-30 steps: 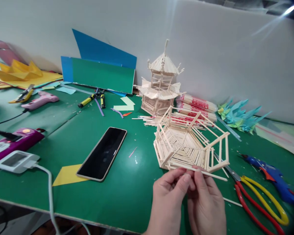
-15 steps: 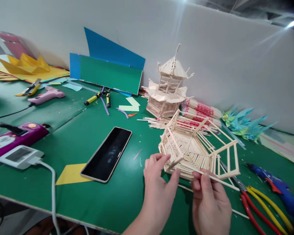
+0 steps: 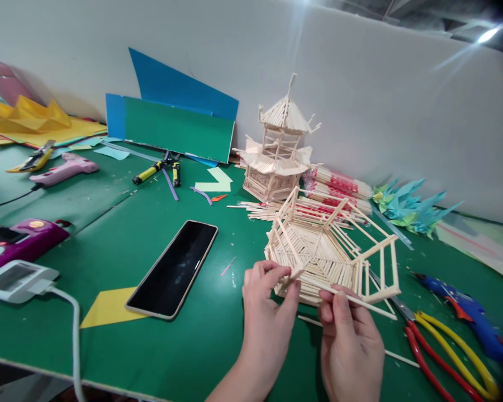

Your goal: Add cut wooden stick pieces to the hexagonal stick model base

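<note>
An open polygonal frame of thin wooden sticks (image 3: 318, 252) lies on the green table, with a floor of sticks laid in a web-like pattern. At its near left corner, the thumb and index finger of my left hand (image 3: 265, 315) are closed on the end of a post. My right hand (image 3: 352, 340) pinches a loose wooden stick (image 3: 371, 306) between thumb and fingers. That stick slants across the near side of the frame, its left end close to my left fingertips. Whether it touches the post I cannot tell. Another stick (image 3: 402, 358) passes beneath my right hand.
A stick pagoda (image 3: 279, 162) and red-wrapped stick bundles (image 3: 339, 184) stand behind the frame. Right lie red-and-yellow-handled pliers (image 3: 440, 346) and a blue glue gun (image 3: 465, 310). Left are a phone (image 3: 174, 271), a purple power strip (image 3: 29, 245) and a pink glue gun (image 3: 67, 169).
The view has shifted slightly, so most things sit further left. My left thumb has drawn nearer the index finger at the post. My right hand keeps hold of the stick.
</note>
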A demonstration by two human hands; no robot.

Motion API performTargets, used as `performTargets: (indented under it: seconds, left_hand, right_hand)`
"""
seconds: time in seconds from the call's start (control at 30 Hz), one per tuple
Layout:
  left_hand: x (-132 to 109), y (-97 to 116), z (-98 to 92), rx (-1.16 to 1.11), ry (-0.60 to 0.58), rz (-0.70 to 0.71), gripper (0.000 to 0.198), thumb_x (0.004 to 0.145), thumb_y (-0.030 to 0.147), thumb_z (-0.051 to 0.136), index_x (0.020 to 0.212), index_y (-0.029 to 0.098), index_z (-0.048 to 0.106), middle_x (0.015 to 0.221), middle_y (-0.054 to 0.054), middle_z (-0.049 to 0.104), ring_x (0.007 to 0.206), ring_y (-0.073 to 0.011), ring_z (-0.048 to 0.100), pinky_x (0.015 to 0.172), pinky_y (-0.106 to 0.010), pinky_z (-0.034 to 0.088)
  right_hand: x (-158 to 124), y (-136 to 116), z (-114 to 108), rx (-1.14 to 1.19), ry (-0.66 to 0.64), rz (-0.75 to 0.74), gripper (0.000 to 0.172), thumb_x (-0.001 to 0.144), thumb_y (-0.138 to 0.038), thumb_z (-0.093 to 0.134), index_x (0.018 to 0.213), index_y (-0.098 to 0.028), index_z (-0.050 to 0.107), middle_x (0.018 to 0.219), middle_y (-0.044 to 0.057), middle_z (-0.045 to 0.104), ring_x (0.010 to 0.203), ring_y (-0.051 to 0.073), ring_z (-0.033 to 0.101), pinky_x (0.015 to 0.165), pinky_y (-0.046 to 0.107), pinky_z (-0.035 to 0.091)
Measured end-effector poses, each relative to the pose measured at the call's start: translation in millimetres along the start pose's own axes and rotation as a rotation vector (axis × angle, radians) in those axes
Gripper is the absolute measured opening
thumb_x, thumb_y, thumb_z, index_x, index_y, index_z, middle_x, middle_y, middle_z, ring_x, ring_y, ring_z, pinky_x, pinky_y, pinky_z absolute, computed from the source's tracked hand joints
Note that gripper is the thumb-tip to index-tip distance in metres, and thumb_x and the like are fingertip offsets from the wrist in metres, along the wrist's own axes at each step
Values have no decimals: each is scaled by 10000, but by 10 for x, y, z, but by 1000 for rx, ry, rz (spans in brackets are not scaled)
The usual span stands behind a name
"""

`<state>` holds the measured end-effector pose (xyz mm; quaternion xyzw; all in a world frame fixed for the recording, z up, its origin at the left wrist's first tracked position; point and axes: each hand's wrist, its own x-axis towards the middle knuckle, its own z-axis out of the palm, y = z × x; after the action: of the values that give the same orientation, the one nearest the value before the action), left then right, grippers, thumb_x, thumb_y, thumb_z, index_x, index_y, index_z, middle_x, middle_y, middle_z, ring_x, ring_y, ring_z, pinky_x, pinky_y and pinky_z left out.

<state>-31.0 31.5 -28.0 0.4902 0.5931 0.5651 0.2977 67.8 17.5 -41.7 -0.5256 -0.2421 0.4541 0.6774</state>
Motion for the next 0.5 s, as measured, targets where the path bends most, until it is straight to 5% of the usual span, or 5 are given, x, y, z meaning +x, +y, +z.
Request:
performTargets:
  seconds: [0.5]
  left_hand:
    - [-19,-25,2,-17,19,23,82,735,192,586,783,183,652,829,-59,576,829,-204,542,701,-343,451]
  right_hand:
    - [15,40,-43,-59,-37,-23,236,731,-353,663,868,-166,618,716,3,646,542,64,488,504,182,423]
